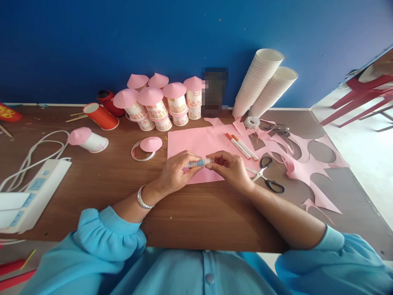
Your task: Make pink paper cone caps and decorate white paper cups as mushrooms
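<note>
A slim white glue tube (pixel 199 163) with a blue label lies level between my hands, above the pink paper sheet (pixel 190 141). My left hand (pixel 179 170) pinches the tube's left part between thumb and fingers. At its right end, my right hand (pixel 230 166) grips the tip with closed fingertips. Two markers (pixel 242 146) rest on the sheet just beyond my right hand. Black-handled scissors (pixel 266 176) lie open to the right of that hand. Left of the sheet, a pink paper cone (pixel 151 144) leans on a white ring (pixel 134 153).
Several decorated paper-cup houses (pixel 176 102) with pink roofs stand by the blue wall. Tall white cup stacks (pixel 258 82) lean there too. Pink offcuts (pixel 307 164) spread right, near a tape roll (pixel 252 121). On the left are a power strip (pixel 46 192) and a roofed cup (pixel 95 142).
</note>
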Motion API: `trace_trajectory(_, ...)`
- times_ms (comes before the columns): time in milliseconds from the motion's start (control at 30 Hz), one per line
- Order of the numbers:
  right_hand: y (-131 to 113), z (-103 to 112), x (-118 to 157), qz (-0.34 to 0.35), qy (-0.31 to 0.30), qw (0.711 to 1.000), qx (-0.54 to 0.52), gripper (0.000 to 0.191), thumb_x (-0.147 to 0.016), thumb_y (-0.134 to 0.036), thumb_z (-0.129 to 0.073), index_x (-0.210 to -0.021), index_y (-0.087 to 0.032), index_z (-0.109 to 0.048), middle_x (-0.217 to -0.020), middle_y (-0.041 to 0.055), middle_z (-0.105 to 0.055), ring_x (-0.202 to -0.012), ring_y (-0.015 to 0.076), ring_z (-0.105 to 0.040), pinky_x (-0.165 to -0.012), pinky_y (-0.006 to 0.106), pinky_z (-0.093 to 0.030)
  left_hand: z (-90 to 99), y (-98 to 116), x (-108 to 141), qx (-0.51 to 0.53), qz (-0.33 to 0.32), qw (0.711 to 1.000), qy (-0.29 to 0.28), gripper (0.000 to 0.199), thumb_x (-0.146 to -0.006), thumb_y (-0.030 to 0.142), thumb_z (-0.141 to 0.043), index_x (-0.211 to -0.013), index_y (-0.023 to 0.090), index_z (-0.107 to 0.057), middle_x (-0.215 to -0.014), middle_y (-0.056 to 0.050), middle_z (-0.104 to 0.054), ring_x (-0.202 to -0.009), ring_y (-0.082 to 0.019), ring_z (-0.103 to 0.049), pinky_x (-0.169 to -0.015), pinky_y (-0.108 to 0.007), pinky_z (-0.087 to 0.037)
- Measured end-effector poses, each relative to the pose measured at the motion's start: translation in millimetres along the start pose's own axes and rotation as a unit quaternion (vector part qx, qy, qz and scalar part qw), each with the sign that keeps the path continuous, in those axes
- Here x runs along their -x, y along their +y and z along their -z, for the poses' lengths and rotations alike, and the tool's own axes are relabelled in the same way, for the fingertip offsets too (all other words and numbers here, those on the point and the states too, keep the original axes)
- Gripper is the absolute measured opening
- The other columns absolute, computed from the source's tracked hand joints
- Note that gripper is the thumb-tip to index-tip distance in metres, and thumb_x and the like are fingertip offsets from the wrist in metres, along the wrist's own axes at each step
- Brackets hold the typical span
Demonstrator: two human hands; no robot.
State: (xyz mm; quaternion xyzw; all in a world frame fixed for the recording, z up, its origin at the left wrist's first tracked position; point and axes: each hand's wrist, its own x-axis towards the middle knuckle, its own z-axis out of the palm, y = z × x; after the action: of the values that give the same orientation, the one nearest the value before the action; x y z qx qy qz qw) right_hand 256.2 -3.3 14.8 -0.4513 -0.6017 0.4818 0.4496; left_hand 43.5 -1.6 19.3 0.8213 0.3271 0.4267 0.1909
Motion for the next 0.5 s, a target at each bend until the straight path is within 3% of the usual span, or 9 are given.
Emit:
trace_trajectory(200,-5,6,-1,0.077,-0.021,0.995,0.053,0.033,-0.086,-0.049,-0.078,-0.109,-0.025,-0.077,-0.092,0.0043,-0.076,-0.080,0.0185,-0.071,-0.074,0.033,-0.060,3.6,-1,-3,0.016,0.075,0.997,-0.002,0.018,-0.094,0.035,-0.072,-0.103,0.020,-0.068,-0.090,-0.004,-0.077,-0.079,-0.015,-0.072,-0.072,-0.028,-0.057)
trace_trajectory(400,-6,3,3,0.014,-0.070,0.997,0.025,0.029,-0.087,-0.048,-0.076,-0.096,-0.020,-0.073,-0.079,0.0030,-0.075,-0.071,0.0179,-0.072,-0.067,0.031,-0.058,4.3,-7,0,-0.002,0.002,1.000,-0.031,0.016,-0.097,0.030,-0.069,-0.111,0.022,-0.069,-0.098,-0.005,-0.077,-0.090,-0.018,-0.074,-0.082,-0.032,-0.059)
trace_trajectory(500,-14,16,-8,0.046,-0.075,0.984,0.152,0.017,-0.089,-0.037,-0.072,-0.091,-0.021,-0.071,-0.077,0.0014,-0.074,-0.069,0.0158,-0.067,-0.065,0.029,-0.053,3.7,-14,0,-0.034,0.020,0.998,-0.043,0.042,-0.095,0.040,-0.070,-0.132,0.023,-0.061,-0.124,-0.011,-0.074,-0.109,-0.024,-0.073,-0.094,-0.039,-0.060)
